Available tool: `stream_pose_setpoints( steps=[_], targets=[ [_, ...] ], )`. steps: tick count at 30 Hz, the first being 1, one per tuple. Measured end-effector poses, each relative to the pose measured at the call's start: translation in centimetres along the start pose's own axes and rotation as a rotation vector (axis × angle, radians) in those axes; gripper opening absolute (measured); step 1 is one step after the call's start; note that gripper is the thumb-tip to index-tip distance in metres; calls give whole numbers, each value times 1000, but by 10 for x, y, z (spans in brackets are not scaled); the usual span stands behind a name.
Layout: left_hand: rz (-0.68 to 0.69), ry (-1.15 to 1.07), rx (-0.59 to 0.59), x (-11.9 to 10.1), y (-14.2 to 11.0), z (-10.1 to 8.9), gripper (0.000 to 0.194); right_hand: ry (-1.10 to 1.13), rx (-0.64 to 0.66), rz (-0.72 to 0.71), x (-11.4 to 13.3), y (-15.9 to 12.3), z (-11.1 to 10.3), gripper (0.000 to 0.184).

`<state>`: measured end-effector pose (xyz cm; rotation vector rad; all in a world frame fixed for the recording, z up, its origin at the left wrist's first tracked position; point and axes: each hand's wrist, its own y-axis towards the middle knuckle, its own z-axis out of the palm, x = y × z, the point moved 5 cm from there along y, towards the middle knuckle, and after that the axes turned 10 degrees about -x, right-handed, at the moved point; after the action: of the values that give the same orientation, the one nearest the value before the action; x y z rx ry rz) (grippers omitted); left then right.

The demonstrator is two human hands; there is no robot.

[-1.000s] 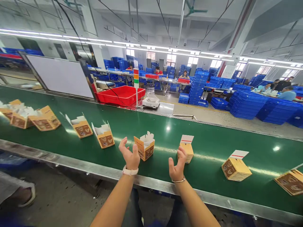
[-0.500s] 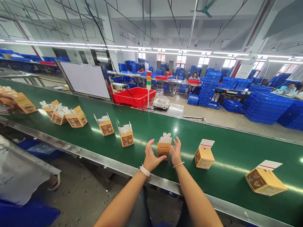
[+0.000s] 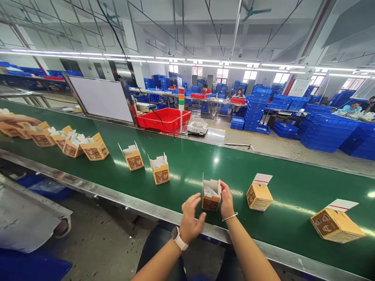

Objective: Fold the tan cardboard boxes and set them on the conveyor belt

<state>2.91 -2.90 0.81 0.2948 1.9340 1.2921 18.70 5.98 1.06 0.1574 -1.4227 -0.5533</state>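
A small orange-brown carton [image 3: 211, 203] stands upright on the green belt in front of me. Its top flaps are up, and something pale and shiny shows inside. My right hand [image 3: 227, 201] lies along the carton's right side, fingers stretched and touching or very near it. Just left of the carton and lower, my left hand [image 3: 191, 218] is apart from it with fingers spread, holding nothing. To the left stand two more open cartons, a nearer carton [image 3: 161, 175] and a farther carton [image 3: 134, 161]. On the right are a folded carton [image 3: 259, 197] and another folded carton [image 3: 336, 226], each with a white flap raised.
Several open cartons [image 3: 94, 148] cluster on the belt [image 3: 187, 160] at left, by another person's hand [image 3: 25, 118]. A metal rail [image 3: 140, 207] edges the near side. Across the belt are a red tray [image 3: 164, 119], a signal light [image 3: 181, 102] and a scale [image 3: 198, 127].
The middle carton has turned so its brown face and open top are toward me. My left hand has drawn back from it. The cartons near me have shifted slightly right.
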Motion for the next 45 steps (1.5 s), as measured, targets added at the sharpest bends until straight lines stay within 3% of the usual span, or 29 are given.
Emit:
stream_pose_setpoints(
  steps=[2,4,6,8,14,20,24,27,30,32,33,35,38,42,45],
  targets=[
    [67,27,208,-18,-8,21,55,-8,-9,-64,3,-5,-6,50],
    [38,73,303,-21,-7,35,70,-58,-33,-149,10,-10,-14,47],
    [-17,96,315,-12,0,41,75,-138,2,-231,18,-15,-19,45],
    [-22,66,293,0,8,41,68,-223,63,-301,25,-18,-20,45],
    [127,-107,255,13,17,42,50,-294,286,-511,35,-14,-14,52],
    [116,-123,363,-5,33,55,40,-247,290,-386,34,4,-24,41],
    [60,-162,403,-18,42,62,35,-272,151,-228,33,5,-30,42],
    [-77,-244,392,-21,40,69,31,-264,-44,-58,26,6,-32,42],
    [-360,-374,149,-11,36,68,8,-262,-231,61,17,8,-33,35],
    [-583,-429,-22,-1,32,68,26,-299,-301,104,10,10,-36,29],
    [-697,-444,-49,4,30,70,35,-322,-313,122,6,10,-37,28],
    [-932,-508,49,8,27,81,44,-352,-312,158,-1,10,-41,26],
    [-1191,-724,340,-1,24,105,36,-354,-321,228,-9,8,-51,31],
    [-1298,-818,484,-18,26,121,30,-383,-365,262,-8,5,-62,35],
    [-1345,-784,566,-26,25,127,33,-445,-408,182,4,2,-68,33]
  ],
)
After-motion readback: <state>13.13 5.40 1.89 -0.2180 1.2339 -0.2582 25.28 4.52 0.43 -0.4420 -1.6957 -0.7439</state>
